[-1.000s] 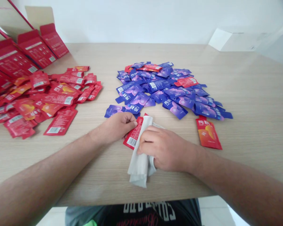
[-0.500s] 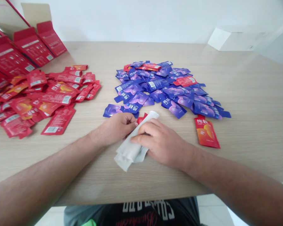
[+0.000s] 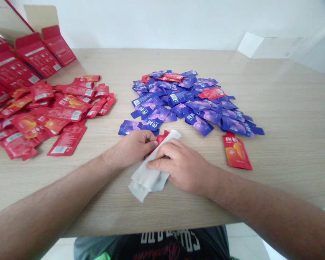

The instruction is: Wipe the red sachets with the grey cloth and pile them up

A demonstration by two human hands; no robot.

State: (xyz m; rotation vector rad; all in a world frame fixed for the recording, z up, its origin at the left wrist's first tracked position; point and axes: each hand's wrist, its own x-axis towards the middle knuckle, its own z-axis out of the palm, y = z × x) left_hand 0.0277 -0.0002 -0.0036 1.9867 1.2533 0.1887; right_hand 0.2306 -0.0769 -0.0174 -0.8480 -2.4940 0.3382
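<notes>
My right hand is closed on a folded white wipe, its thumb and fingers pinching the cloth. Partly under the wipe is a red sachet, of which only the top end shows. My left hand is closed, with thumb and forefinger pinching the sachet's left edge. Just beyond my hands lies a pile of purple sachets with a few red ones among them. A single red sachet with a yellow fruit picture lies to the right.
On the left is a heap of red sachets. Behind it stand red cartons with raised flaps. A white box sits at the back right against the wall. The table's front edge is close to my body.
My right hand has drawn the wipe slightly down and left, and a little more of the red sachet shows. My left hand has stayed put.
</notes>
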